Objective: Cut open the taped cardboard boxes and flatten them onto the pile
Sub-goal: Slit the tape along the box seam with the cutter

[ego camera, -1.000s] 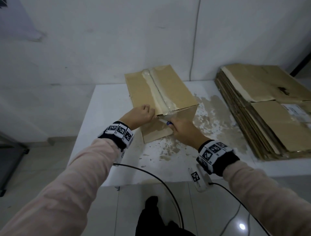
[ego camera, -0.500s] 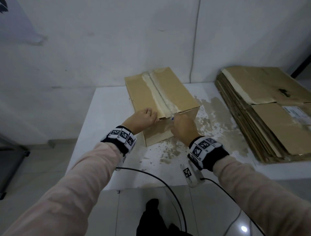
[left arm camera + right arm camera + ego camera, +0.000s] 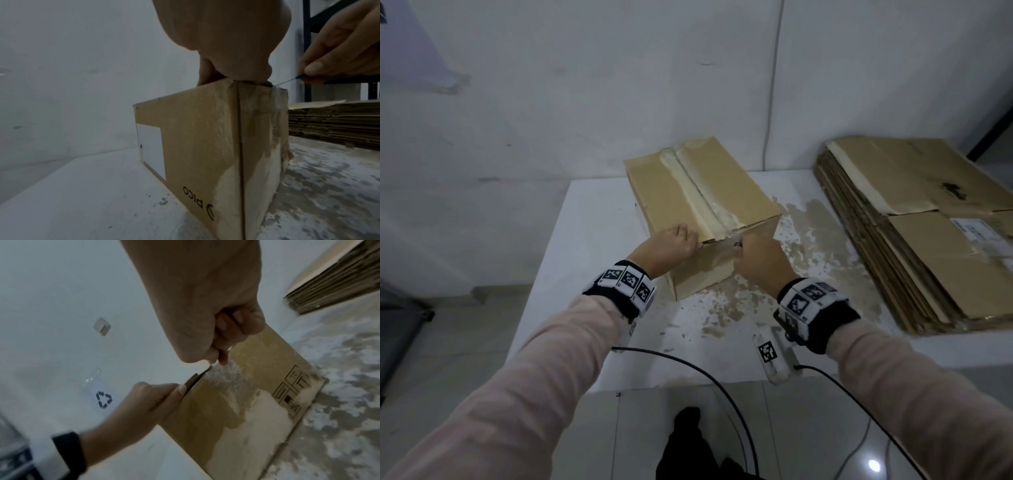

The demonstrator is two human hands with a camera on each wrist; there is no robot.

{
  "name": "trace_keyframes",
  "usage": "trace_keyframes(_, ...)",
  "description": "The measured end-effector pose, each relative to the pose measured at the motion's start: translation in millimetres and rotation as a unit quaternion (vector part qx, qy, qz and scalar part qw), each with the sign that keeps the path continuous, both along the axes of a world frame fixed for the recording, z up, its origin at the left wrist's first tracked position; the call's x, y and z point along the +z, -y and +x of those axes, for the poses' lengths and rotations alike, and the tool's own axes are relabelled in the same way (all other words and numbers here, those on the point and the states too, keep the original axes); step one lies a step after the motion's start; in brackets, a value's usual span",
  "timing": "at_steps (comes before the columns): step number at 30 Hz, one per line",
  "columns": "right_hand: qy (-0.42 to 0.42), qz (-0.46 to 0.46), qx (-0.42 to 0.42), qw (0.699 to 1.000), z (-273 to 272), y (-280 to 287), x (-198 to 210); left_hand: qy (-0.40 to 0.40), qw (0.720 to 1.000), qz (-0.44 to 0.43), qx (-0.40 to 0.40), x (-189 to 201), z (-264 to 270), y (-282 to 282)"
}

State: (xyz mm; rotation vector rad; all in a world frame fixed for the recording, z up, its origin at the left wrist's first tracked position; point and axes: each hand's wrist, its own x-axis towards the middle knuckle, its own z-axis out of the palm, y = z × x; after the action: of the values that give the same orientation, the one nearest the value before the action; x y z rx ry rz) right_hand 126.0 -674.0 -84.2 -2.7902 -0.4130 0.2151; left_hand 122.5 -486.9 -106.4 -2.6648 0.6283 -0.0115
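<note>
A brown cardboard box (image 3: 726, 192) with a pale tape strip along its top seam stands on the white table (image 3: 592, 219). My left hand (image 3: 671, 245) grips the box's near top edge, thumb on the front face and fingers curled over the top. My right hand (image 3: 756, 255) holds a small blue-handled cutter (image 3: 737, 244) with its thin blade at the tape on that same edge. In the left wrist view the blade (image 3: 287, 81) reaches from the right hand (image 3: 345, 48) to the box corner (image 3: 273, 87). The right wrist view shows both hands meeting at the box (image 3: 236, 410).
A tall pile of flattened cardboard (image 3: 928, 240) lies on the table's right side. The tabletop around the box has patches of peeled coating (image 3: 808, 233). Black cables (image 3: 705, 373) hang below my wrists past the table's near edge. A white wall stands close behind.
My right hand has risen from the box's front face to the top edge, bringing the cutter blade against the tape. My left hand has kept its hold on the edge.
</note>
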Motion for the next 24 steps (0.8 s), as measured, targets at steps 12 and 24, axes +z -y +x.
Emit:
trace_keyframes(12, -0.038, 0.001, -0.033, 0.999, 34, 28, 29, 0.025, 0.995, -0.036, -0.091, -3, -2, -14)
trace_keyframes(24, -0.021, -0.105, 0.09, 0.99, 85, 16, 3, 0.027, 0.989, -0.128, -0.07, -12, -14, -58)
